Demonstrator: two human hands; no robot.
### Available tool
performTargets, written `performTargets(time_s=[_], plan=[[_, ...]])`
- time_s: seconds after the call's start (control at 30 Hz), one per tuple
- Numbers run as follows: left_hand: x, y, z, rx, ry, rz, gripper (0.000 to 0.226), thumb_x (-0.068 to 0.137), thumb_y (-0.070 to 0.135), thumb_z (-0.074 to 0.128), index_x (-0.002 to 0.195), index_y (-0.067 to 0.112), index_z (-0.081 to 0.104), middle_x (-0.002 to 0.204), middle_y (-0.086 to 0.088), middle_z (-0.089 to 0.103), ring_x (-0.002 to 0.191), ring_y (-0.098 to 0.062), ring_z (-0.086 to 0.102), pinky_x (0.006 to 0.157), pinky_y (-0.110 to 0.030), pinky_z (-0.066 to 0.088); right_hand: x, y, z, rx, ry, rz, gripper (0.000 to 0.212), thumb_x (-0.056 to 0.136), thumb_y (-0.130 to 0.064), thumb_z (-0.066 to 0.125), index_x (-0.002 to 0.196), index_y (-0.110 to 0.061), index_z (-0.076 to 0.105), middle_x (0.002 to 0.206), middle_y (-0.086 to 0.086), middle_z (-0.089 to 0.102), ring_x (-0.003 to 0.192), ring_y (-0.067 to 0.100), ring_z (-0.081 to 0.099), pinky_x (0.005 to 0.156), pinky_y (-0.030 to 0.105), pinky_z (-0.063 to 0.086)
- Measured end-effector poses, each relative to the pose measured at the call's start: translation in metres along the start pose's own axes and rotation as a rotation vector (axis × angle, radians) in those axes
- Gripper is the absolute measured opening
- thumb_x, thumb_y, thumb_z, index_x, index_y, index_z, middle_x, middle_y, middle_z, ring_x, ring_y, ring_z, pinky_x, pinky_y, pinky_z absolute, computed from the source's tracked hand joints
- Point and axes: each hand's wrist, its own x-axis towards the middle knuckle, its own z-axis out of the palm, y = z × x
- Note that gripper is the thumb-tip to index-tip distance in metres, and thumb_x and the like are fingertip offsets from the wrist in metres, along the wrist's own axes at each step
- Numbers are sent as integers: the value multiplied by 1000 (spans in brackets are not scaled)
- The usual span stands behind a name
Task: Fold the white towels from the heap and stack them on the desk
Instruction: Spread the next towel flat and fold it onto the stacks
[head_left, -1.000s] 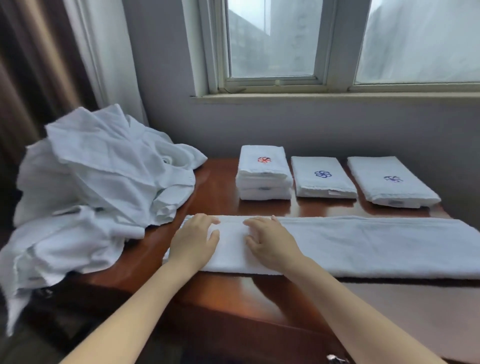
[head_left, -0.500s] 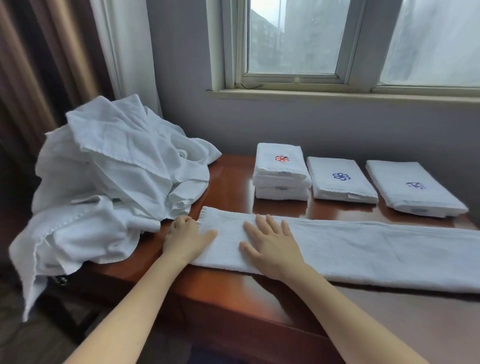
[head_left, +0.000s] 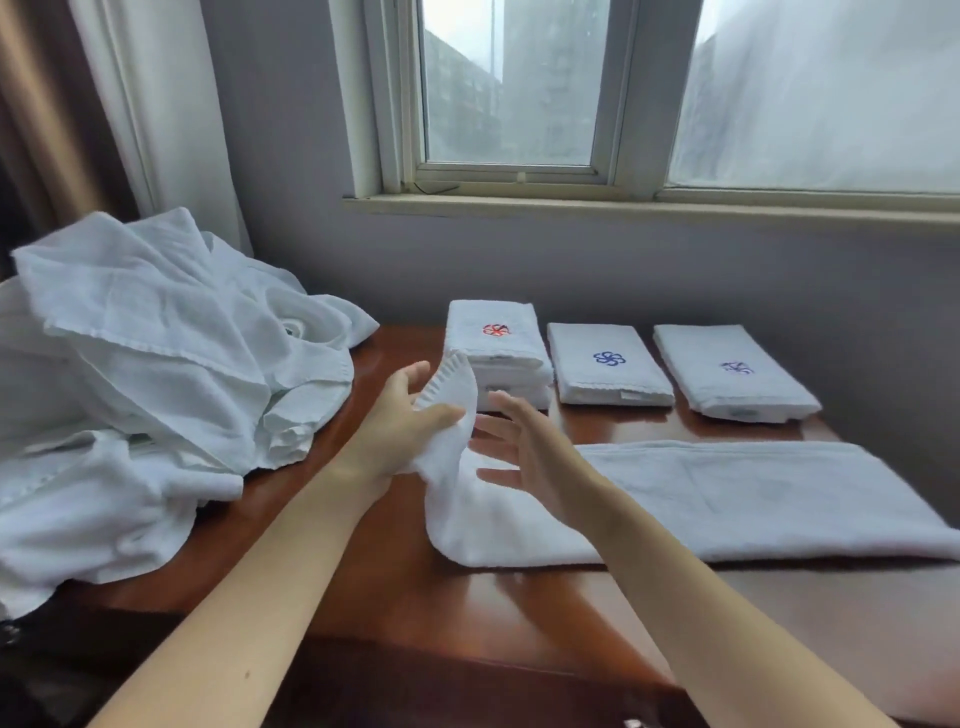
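A long white towel (head_left: 727, 499), folded into a narrow strip, lies across the wooden desk (head_left: 415, 597). My left hand (head_left: 400, 426) grips its left end and holds that end lifted off the desk. My right hand (head_left: 524, 447) hovers just to the right of the raised end, fingers spread, holding nothing. The heap of loose white towels (head_left: 156, 374) sits at the desk's left end. At the back stand a stack of folded towels with a red emblem (head_left: 493, 348), a folded towel with a blue emblem (head_left: 608, 371) and another with a purple emblem (head_left: 732, 374).
A grey wall and a window sill (head_left: 623, 208) rise right behind the folded towels. Curtains (head_left: 104, 130) hang at the left behind the heap. The desk's front edge runs below my forearms.
Both hands were pressing flat on the towel's left end. Now my left hand has picked that end up and my right hand has lifted off the cloth.
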Motion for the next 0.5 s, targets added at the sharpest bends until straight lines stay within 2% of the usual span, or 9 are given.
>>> performTargets(time_s=[0.07,0.1,0.13,0.2,0.23,0.3,0.37,0.4,0.5], plan=[[2,15,32,-15,-87,23,83,77,29,75,148,16,35,126,5,59,108,-10,63,83,-22,54,-7,-16,-20,135,-89,-37,54,94,-60,46,135,-26,56,128,3,66,116,21,63,92,41,53],[2,21,49,-12,-132,28,82,76,36,72,148,17,37,132,2,58,114,-13,61,91,-27,52,-12,-23,-30,172,-99,-42,58,92,-61,48,134,-22,58,125,6,67,113,23,65,88,40,54],[2,27,64,-21,-170,28,76,79,42,69,145,20,41,133,3,58,115,-14,60,92,-28,51,-17,-29,-41,193,-89,-34,61,90,-62,50,132,-19,60,122,7,67,108,23,66,85,39,55],[0,36,93,-83,-247,15,44,89,60,55,124,32,56,121,8,63,99,-16,66,85,-31,54,-30,-37,-63,212,-90,-15,60,91,-59,52,126,-12,63,114,12,67,104,25,65,88,39,53],[-2,38,106,-107,-276,-7,39,90,69,45,111,38,58,114,12,65,87,-18,69,85,-36,56,-36,-38,-73,235,-116,-16,54,93,-54,52,120,-9,65,110,14,67,103,26,65,91,38,52],[-5,40,125,-99,-352,-39,43,88,78,27,95,52,62,104,19,66,80,-20,70,87,-40,57,-49,-35,-92,213,-91,-30,39,95,-38,57,112,-4,66,102,15,68,98,26,67,86,36,52],[-9,40,141,-151,-400,-21,48,95,70,20,86,55,64,89,21,70,78,-17,68,77,-31,58,-58,-29,-109,35,122,-20,28,90,-14,58,111,4,65,98,17,66,91,26,67,80,34,52],[-9,39,146,-184,-386,-11,44,98,64,21,93,49,62,90,20,71,76,-16,68,71,-28,57,-60,-25,-114,-38,230,-6,27,87,-1,53,110,6,64,96,18,65,88,26,66,78,35,51],[-9,31,159,-189,-279,64,27,106,42,31,123,28,47,124,4,62,82,-17,68,68,-26,54,-69,-17,-128,-143,424,3,35,82,16,42,110,9,63,93,20,64,82,27,63,72,33,50]])
